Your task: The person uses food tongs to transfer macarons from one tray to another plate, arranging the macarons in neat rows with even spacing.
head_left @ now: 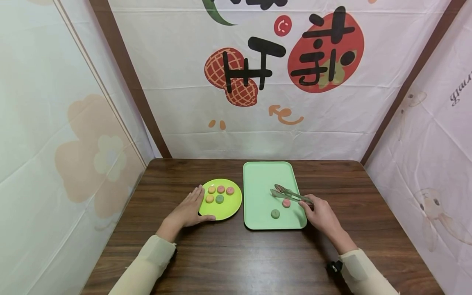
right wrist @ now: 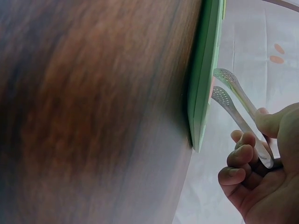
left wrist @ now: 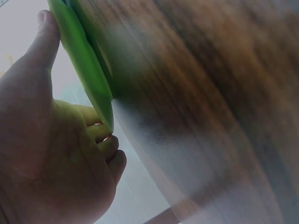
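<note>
My left hand (head_left: 190, 208) rests against the left rim of a yellow-green plate (head_left: 230, 207), fingers extended and thumb along its front edge. On the plate sit several small round macaron-like pieces: two yellow, two pink and one green (head_left: 219, 199). With my right hand (head_left: 321, 212) I grip metal tongs (right wrist: 240, 119), whose perforated tips are spread apart with nothing between them. The tongs reach over a pale green tray (head_left: 263, 178). A pink piece (head_left: 286, 203) lies on that tray just below the tongs' arms, and a green piece (head_left: 275, 214) lies nearer the front.
Plate and tray stand side by side on a dark wooden table (head_left: 236, 254), with a narrow gap between them. Printed white cloth (head_left: 177, 119) hangs behind the table and along both sides.
</note>
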Motion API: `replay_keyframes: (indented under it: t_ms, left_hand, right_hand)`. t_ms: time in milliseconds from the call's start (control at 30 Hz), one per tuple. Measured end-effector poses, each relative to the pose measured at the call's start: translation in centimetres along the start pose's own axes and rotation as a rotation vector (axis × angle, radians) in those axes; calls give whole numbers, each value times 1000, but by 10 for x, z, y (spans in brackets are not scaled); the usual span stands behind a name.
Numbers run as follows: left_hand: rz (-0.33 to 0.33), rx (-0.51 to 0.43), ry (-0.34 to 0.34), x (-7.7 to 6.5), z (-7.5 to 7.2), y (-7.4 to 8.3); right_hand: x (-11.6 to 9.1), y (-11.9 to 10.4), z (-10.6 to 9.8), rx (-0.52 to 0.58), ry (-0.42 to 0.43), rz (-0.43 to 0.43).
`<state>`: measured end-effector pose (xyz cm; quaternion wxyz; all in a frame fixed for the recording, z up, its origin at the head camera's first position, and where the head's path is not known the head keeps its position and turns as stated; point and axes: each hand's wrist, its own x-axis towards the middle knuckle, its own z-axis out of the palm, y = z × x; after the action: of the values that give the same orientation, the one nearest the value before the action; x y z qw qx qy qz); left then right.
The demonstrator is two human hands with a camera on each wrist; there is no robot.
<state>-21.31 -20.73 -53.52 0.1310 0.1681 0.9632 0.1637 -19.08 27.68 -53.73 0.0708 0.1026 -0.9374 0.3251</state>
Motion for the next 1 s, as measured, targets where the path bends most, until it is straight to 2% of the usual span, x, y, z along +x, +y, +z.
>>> replay_keyframes:
  t_ms: [1000]
  left_hand:
    - [-2, 6, 4, 0, -1, 2]
  right_hand:
    - [1, -4, 5, 7, 37, -48]
